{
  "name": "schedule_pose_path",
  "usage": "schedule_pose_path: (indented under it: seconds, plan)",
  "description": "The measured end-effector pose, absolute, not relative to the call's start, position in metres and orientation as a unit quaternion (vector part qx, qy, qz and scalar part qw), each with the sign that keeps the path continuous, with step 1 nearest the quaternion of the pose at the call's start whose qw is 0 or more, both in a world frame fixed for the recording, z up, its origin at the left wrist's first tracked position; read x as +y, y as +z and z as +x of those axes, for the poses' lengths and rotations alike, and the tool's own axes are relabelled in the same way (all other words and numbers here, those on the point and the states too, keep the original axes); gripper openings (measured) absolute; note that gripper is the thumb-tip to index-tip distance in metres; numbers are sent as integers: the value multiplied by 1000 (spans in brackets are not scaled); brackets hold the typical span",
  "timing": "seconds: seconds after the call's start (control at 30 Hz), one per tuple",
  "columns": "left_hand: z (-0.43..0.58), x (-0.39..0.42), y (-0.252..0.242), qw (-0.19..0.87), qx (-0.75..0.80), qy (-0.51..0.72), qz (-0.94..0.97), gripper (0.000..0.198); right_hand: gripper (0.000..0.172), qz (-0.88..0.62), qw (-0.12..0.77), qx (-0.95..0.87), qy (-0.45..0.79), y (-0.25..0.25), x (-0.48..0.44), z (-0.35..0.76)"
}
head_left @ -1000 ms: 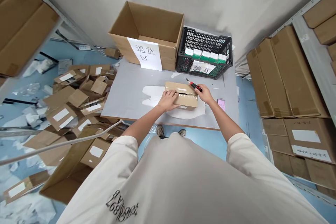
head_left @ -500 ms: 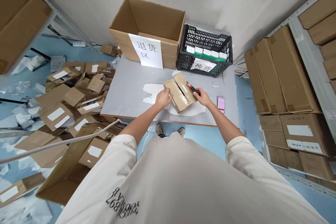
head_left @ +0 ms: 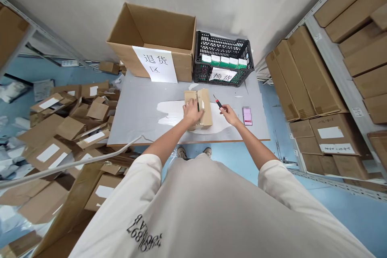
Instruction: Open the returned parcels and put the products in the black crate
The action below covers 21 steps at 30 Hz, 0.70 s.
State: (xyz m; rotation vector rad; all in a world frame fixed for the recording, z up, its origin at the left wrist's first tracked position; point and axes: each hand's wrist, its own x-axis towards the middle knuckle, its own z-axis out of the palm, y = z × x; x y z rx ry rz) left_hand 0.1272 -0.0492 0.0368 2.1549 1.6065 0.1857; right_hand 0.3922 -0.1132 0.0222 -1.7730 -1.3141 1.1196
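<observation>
A small cardboard box [head_left: 207, 107] lies on the white-grey table [head_left: 136, 96], with a slit running along its taped top. My left hand [head_left: 192, 112] is over the left part of that top, fingers at the slit and thumb spread to the right, gripping the box. Something dark shows in the slit beside the fingers; I cannot make out what it is. To the right of the box, my right hand [head_left: 229, 113] is closed round a red and black utility knife [head_left: 219, 103]. Its blade is out, points up and left, and stands apart from the box.
A large open carton [head_left: 184, 62] and a black plastic crate [head_left: 198, 73] holding several green-white boxes stand at the table's back. A phone [head_left: 247, 116] lies at the right. Used cartons [head_left: 72, 127] heap on the left floor; shelves of boxes [head_left: 329, 133] stand right.
The box has turned more upright in view. My left hand has moved from its left edge onto the top. My right hand has drawn the knife away from the box to the right.
</observation>
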Motion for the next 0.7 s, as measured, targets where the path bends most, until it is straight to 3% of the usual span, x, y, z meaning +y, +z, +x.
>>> schedule_pose_path:
  seconds: [0.2,0.43,0.57,0.7]
  plan:
    - [177,-62,25,233,587,26,775,114,60,-687,326,-499,416,28,-112,397]
    - [160,-60,20,242,506,-99,822,133,61,-697,338,-494,394,19,-108,395]
    - [117,-53,28,238,413,-132,869,130,64,-692,360,-479,402,10,-101,385]
    - [89,-50,40,227,336,-93,909,114,61,-659,330,-470,485,7,-102,364]
